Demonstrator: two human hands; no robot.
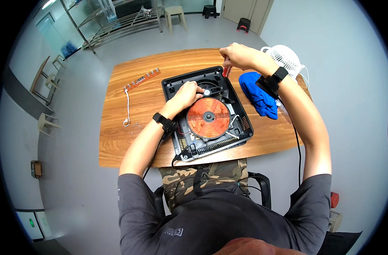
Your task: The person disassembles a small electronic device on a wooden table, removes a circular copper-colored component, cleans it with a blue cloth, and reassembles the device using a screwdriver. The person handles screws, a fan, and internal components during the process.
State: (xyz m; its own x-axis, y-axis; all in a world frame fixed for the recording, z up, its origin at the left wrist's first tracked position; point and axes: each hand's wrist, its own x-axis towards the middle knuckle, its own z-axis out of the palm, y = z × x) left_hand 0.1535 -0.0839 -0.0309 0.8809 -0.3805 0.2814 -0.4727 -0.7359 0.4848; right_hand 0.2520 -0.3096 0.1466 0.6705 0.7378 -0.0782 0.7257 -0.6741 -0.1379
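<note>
An opened induction cooker lies on the table in front of me, its black casing bare of a top. Inside it sits a round copper coil, with a black cooling fan behind the coil. My left hand reaches over the casing's left side, its fingers closed at the fan's hub. My right hand is closed round a screwdriver with a red handle, held upright at the casing's far right corner. The screwdriver's tip is too small to make out.
On the wooden table lie an orange circuit strip with a white cable, and small loose bits, perhaps screws. A blue cloth and a white fan are at the right. A black cord leaves the cooker's near edge.
</note>
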